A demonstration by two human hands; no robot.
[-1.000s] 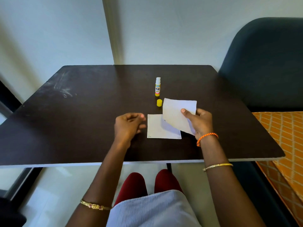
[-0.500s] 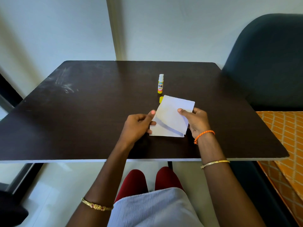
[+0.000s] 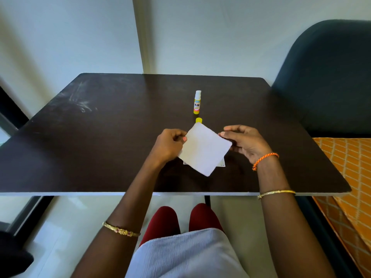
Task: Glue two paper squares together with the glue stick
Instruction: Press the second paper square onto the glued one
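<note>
A white paper square (image 3: pixel 203 149) is held just above the dark table (image 3: pixel 100 137), turned like a diamond. My left hand (image 3: pixel 168 146) pinches its left edge. My right hand (image 3: pixel 246 143) hovers at its right corner with fingers loosely apart, and the thumb tip is just at the paper's edge. A second paper square (image 3: pixel 221 163) lies flat beneath it, with only its corners showing. The glue stick (image 3: pixel 197 102) stands upright and uncapped behind the papers. Its yellow cap (image 3: pixel 198 119) lies on the table between the stick and the held paper.
A dark blue chair (image 3: pixel 325 81) stands at the table's right side, with an orange patterned cushion (image 3: pixel 349 167) beside it. The wall lies directly behind the table. My knees are below the near table edge.
The top paper passed from my right hand's grip to my left hand's pinch and turned into a diamond over the lower square. My right hand has loosened at the paper's right edge.
</note>
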